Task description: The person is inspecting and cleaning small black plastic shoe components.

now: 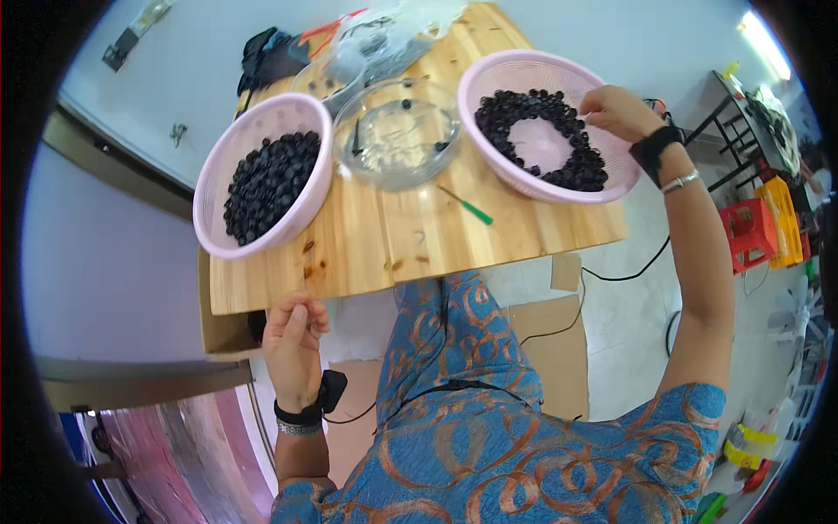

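1. Head view: I have the right hand (pixel 618 112) reaching over the far-right part of the right pink plastic basket (pixel 502 74), its fingers bent down by the ring of round black pieces (pixel 587 175); I cannot tell whether they pinch one
2. My left hand (pixel 295 341) hangs just off the near edge of the wooden desk (pixel 506 249), fingers curled in with the thumb against them; a small piece could be hidden there, so I cannot tell
3. More black pieces are heaped in the left pink basket (pixel 279 112); a few lie in the clear bowl (pixel 391 176) between the baskets, with a green-handled tool (pixel 477 212) in front
4. I judge the step in hand to be handling single pieces at the right basket
5. To my mind, the next move calls for a light fingertip grip and a lift clear of the rim
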Demonstrator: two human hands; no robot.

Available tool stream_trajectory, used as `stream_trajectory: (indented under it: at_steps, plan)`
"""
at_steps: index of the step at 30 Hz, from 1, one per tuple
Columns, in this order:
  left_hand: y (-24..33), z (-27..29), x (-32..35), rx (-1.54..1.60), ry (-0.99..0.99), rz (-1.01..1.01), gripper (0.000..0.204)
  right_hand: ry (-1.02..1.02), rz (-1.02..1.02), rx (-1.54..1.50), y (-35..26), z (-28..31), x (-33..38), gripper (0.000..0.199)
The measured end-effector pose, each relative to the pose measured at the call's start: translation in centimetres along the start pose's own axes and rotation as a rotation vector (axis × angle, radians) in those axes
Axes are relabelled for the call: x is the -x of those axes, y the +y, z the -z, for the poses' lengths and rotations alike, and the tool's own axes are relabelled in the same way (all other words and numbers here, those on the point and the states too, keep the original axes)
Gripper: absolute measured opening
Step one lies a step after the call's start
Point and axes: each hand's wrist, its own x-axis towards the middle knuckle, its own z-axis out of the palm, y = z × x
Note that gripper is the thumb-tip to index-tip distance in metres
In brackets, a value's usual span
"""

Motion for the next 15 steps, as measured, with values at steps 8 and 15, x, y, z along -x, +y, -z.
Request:
stream_trajectory:
  at_steps: [8, 15]
  plan:
    - [-1.1, -4.5, -0.8, -0.011, -0.205, 0.09, 0.017, -0.306, -0.09, 0.197, 1.2, -2.8, -3.7, 0.016]
    - [-1.6, -6.6, -1.4, -0.029, -0.257, 0.094, 0.016, -0.368, -0.146, 0.478, 0.0, -5.0, -4.1, 0.016]
